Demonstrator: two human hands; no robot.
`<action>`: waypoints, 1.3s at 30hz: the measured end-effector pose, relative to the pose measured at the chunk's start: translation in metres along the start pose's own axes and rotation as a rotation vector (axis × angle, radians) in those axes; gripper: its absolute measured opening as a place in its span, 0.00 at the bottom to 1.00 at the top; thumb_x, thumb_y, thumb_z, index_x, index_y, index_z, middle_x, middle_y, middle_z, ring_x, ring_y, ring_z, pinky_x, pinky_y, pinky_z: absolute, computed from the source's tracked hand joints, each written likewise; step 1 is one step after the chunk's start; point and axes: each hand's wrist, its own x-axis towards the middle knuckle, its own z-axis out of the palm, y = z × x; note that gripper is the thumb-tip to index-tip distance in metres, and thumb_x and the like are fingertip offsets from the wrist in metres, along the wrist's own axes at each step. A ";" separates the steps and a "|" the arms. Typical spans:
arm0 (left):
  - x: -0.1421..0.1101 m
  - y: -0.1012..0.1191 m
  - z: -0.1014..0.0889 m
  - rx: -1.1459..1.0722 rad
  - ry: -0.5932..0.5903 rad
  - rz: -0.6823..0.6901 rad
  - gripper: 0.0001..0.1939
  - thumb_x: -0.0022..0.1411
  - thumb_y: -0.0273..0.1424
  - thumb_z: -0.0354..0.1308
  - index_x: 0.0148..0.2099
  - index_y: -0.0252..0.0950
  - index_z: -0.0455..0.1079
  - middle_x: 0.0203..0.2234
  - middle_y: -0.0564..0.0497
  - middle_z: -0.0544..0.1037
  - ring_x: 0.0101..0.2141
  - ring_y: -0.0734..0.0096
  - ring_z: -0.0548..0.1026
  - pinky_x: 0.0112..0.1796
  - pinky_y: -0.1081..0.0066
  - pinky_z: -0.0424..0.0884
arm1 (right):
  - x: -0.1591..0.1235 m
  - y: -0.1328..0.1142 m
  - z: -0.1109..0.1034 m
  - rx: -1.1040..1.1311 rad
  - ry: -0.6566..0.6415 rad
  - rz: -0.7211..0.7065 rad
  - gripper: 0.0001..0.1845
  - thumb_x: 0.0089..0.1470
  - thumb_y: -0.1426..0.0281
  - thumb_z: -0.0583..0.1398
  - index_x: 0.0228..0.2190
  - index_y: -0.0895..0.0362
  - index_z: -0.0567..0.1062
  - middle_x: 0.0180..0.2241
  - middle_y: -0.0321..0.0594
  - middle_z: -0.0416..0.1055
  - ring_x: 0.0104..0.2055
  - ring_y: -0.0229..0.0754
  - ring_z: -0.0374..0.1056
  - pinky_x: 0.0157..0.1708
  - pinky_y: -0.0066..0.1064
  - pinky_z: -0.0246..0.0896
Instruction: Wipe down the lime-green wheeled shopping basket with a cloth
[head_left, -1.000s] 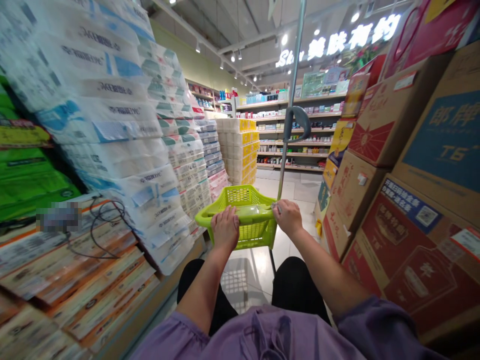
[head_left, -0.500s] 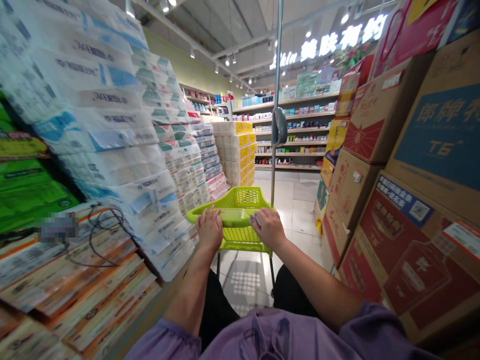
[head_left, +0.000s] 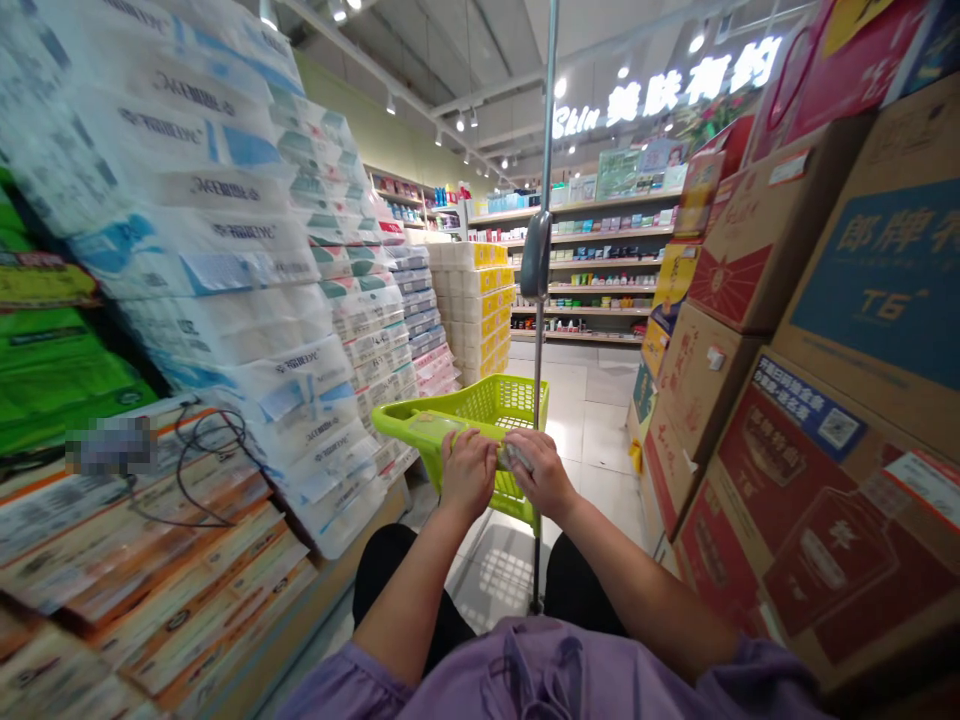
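Note:
A lime-green plastic shopping cart stands close in front of my knees, turned at an angle. My left hand is closed over the near edge of its basket, where the handle runs. Just beside it, my right hand is closed on a small pale, crumpled cloth or wipe, pressed against the right end of the same handle. The two hands nearly touch. A metal pole with a grey hook rises from the cart's right side. The undersides of my fingers are hidden.
Tall stacks of wrapped tissue packs line the left. Cardboard cartons are piled on the right. A blurred-out object with a cable lies on boxes at the left. Shelves of small goods stand beyond the tiled floor.
The cart first swung square to me, then turned at an angle. My right hand moved left along the handle; my left hand went left, then back right beside it.

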 end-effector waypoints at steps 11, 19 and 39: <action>0.000 -0.021 -0.005 -0.018 0.024 0.053 0.16 0.69 0.29 0.42 0.38 0.43 0.72 0.36 0.53 0.79 0.51 0.64 0.69 0.58 0.55 0.51 | -0.013 -0.003 0.002 0.055 0.060 -0.054 0.19 0.54 0.74 0.50 0.45 0.56 0.72 0.47 0.46 0.70 0.53 0.48 0.63 0.54 0.46 0.58; 0.006 -0.015 -0.008 0.042 -0.031 0.103 0.16 0.68 0.29 0.43 0.36 0.41 0.72 0.35 0.51 0.79 0.48 0.61 0.70 0.57 0.53 0.53 | -0.020 -0.002 0.009 0.060 0.085 -0.035 0.21 0.52 0.78 0.50 0.47 0.55 0.70 0.50 0.46 0.69 0.55 0.47 0.61 0.56 0.46 0.58; -0.005 -0.021 -0.010 0.182 0.093 0.117 0.18 0.68 0.29 0.43 0.27 0.36 0.66 0.23 0.48 0.72 0.31 0.63 0.69 0.39 0.62 0.63 | -0.031 0.031 0.026 0.210 0.220 0.097 0.20 0.50 0.83 0.51 0.39 0.52 0.74 0.44 0.43 0.69 0.50 0.43 0.66 0.53 0.41 0.64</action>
